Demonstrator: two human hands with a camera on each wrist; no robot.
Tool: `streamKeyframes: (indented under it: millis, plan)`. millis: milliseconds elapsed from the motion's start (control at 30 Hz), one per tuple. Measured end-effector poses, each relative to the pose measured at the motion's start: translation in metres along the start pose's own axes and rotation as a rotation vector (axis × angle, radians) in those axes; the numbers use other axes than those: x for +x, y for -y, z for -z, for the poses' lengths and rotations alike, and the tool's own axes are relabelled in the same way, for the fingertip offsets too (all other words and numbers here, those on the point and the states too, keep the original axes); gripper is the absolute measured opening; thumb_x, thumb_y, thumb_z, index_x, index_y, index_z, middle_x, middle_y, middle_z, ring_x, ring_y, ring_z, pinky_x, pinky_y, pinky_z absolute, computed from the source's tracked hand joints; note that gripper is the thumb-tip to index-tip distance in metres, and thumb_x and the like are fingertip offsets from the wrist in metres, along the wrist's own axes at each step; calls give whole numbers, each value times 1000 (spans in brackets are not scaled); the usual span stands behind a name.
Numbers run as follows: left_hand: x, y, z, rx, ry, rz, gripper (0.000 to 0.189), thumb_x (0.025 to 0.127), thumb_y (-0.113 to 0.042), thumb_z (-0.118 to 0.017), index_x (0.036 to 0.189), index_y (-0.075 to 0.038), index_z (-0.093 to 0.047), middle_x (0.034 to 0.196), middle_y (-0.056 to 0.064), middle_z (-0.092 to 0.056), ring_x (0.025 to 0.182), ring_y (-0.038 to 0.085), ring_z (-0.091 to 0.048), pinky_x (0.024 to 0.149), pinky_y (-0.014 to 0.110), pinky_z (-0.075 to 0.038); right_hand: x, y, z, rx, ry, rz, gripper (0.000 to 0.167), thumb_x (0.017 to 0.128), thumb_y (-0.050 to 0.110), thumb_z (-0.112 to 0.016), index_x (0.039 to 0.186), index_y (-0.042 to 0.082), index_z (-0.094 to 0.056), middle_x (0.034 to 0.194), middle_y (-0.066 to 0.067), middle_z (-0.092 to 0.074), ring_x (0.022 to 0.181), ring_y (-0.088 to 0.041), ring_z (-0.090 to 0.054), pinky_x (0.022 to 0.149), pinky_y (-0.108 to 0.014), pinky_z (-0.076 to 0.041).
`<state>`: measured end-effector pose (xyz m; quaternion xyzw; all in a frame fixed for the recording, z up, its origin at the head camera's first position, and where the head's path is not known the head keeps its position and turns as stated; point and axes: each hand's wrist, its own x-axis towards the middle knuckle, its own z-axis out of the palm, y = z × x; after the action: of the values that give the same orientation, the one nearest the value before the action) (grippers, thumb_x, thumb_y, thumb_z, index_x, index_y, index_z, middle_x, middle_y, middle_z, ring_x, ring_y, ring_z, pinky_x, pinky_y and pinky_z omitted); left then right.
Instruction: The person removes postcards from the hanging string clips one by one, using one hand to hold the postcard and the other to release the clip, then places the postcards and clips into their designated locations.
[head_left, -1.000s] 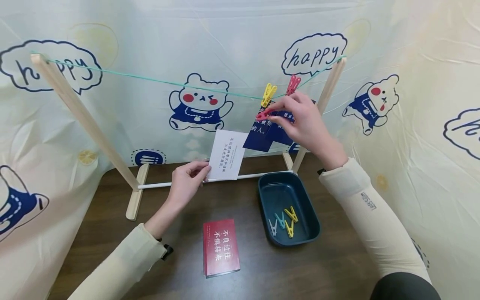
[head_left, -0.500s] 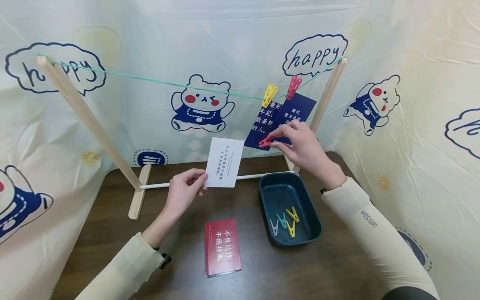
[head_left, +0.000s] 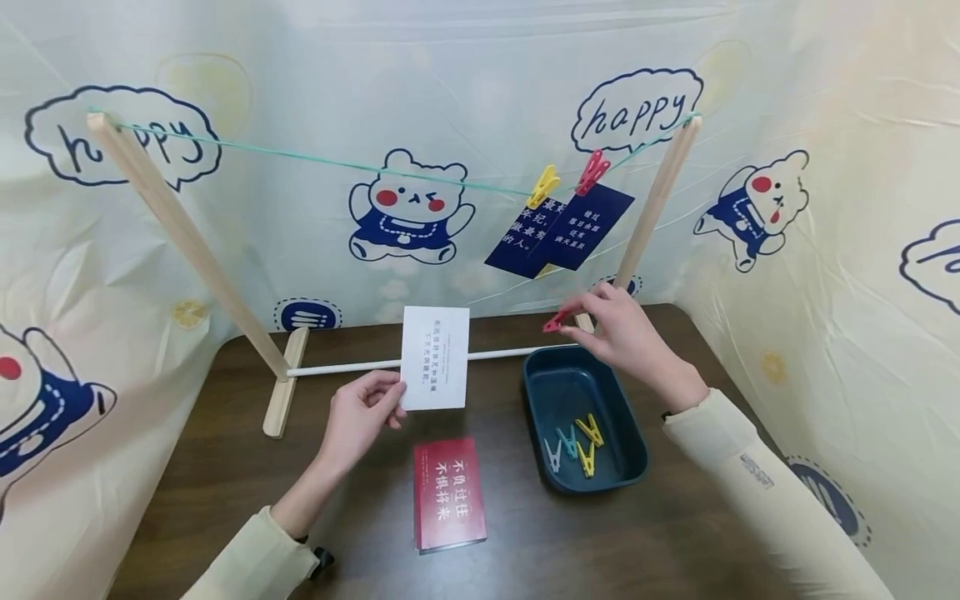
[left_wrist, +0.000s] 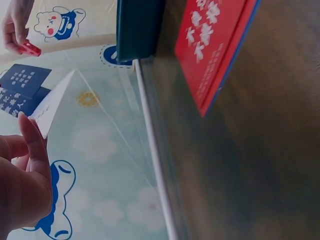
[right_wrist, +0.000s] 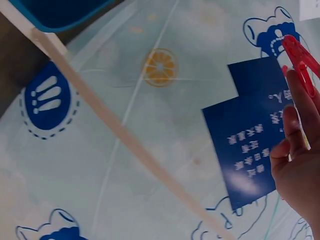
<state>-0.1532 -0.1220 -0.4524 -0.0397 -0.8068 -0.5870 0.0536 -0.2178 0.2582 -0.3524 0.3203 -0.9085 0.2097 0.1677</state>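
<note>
My left hand (head_left: 365, 417) pinches a white card (head_left: 435, 358) by its left edge, thumb in front, holding it up over the table. Small printed text runs down the card; the left wrist view catches the card (left_wrist: 52, 102) nearly edge-on. My right hand (head_left: 626, 333) pinches a red clothespin (head_left: 555, 322) between thumb and fingertips, just above the back of the dark blue bin (head_left: 536, 417). Two dark blue cards hang from the green string (head_left: 322, 158): one card (head_left: 517, 246) under a yellow clothespin (head_left: 543, 187), the other (head_left: 592, 223) under a red clothespin (head_left: 593, 172).
Wooden posts (head_left: 191, 246) carry the string, joined low down by a white rod (head_left: 345, 367). Several clothespins, among them a yellow clothespin (head_left: 590, 431), lie in the bin. A stack of red cards (head_left: 450, 496) rests on the brown table (head_left: 345, 533). A printed curtain stands behind.
My right hand has come down from the hanging cards with the red clothespin, uncovering them. My left hand has lowered the white card a little and turned it more upright.
</note>
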Motion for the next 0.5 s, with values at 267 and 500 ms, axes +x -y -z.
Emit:
streamKeyframes:
  millis: [267,500]
  plan:
    - [-22,10,-6,-54,35,94,19,100,-7,-70,116,3,-67,94,19,-73,64,27,-68,60,30,-61,-20,-14,-9,8,102,-134,31,92,21,-81,120,9,-73,104,-9,-70,92,-24,-54,77,-40,-50]
    - [-40,25,-15,-45,62,189,12,100,-4,-67,111,1,-64,85,15,-70,59,24,-65,58,30,-59,-33,-23,-22,41,159,-149,32,93,23,-80,120,8,-71,108,-8,-74,100,-29,-58,87,-47,-52]
